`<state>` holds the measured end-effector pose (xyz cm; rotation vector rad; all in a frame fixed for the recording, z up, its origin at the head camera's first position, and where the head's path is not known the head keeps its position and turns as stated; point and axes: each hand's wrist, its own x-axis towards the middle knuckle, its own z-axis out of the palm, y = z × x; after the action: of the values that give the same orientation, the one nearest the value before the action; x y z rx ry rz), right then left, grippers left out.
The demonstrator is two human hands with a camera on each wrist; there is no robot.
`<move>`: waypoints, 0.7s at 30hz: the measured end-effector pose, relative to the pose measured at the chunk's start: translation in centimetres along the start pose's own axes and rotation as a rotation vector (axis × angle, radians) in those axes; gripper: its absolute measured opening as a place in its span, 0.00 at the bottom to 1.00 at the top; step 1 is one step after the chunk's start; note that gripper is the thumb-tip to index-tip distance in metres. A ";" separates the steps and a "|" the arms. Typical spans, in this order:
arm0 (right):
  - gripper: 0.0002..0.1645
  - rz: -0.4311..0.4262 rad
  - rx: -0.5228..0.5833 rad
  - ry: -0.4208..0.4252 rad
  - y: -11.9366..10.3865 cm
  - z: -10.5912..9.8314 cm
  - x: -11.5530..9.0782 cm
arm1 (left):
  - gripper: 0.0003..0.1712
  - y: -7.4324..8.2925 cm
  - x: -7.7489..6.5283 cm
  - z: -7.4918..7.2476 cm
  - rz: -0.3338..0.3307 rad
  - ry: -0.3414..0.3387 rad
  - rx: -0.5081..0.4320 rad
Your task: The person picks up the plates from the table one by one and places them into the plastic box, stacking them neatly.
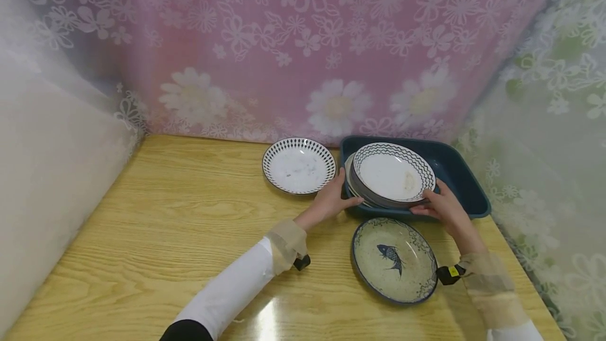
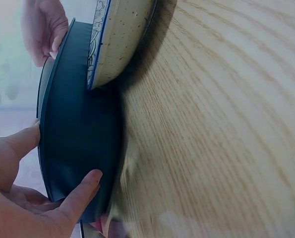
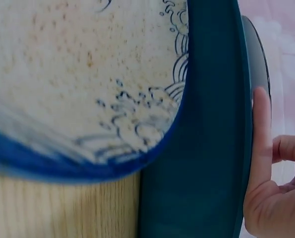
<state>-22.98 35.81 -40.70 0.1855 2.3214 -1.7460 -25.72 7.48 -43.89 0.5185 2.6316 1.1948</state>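
A white plate with a black wavy rim point(image 1: 394, 172) lies on top of a stack in a dark teal plastic basin point(image 1: 458, 178). My right hand point(image 1: 445, 207) grips this plate's right edge; in the right wrist view one finger point(image 3: 261, 139) lies straight along its outer side. My left hand point(image 1: 330, 197) rests spread against the basin's left front corner, its fingers fairly straight. In the left wrist view, a fingertip point(image 2: 91, 177) touches the basin's outer wall. Lower plates in the stack are mostly hidden.
A white plate with a black diamond rim point(image 1: 299, 166) lies left of the basin. In front of the basin is a speckled plate with a blue fish point(image 1: 395, 261), close to the right forearm. Floral curtains hang behind and right of the wooden table point(image 1: 189, 209).
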 end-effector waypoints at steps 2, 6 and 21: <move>0.40 0.012 -0.047 -0.001 0.0 0.0 0.3 | 0.56 -0.1 0.0 0.0 0.003 0.000 0.000; 0.43 0.055 -0.137 0.006 -0.2 0.1 0.6 | 0.56 -0.2 0.0 0.0 0.006 0.002 -0.001; 0.50 0.055 -0.161 -0.048 0.2 -0.9 0.4 | 0.55 -0.3 0.0 0.2 0.008 0.014 -0.026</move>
<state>-23.41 36.73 -40.70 0.1754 2.3848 -1.5127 -25.74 7.42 -44.22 0.5181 2.6240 1.2379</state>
